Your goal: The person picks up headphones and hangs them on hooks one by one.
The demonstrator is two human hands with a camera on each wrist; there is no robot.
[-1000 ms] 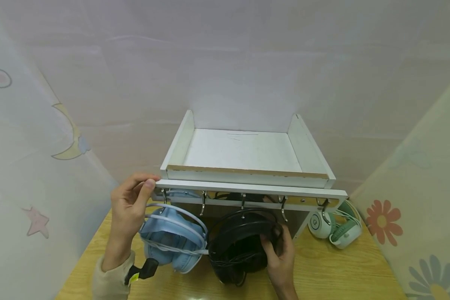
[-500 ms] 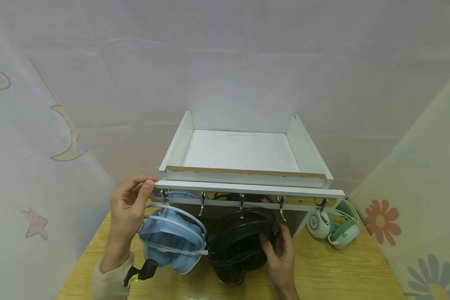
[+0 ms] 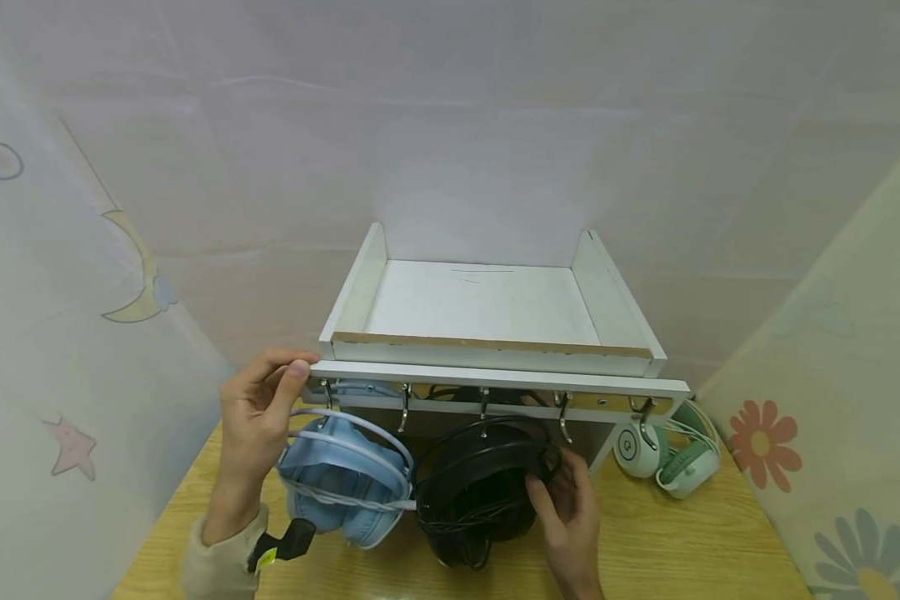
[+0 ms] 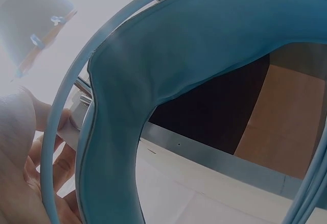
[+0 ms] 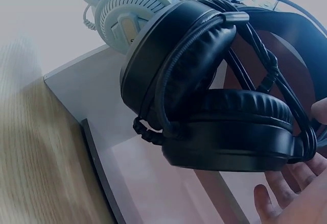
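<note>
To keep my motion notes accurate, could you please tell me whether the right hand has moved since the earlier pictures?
Yes, slightly: in the head view, the right hand has shifted rightward, judged against the white rack.

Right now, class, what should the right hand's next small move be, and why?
Probably ease the right hand clear of the black headphones: they seem to hang from the middle hook, and the left hand grips the white rail at its end.
</note>
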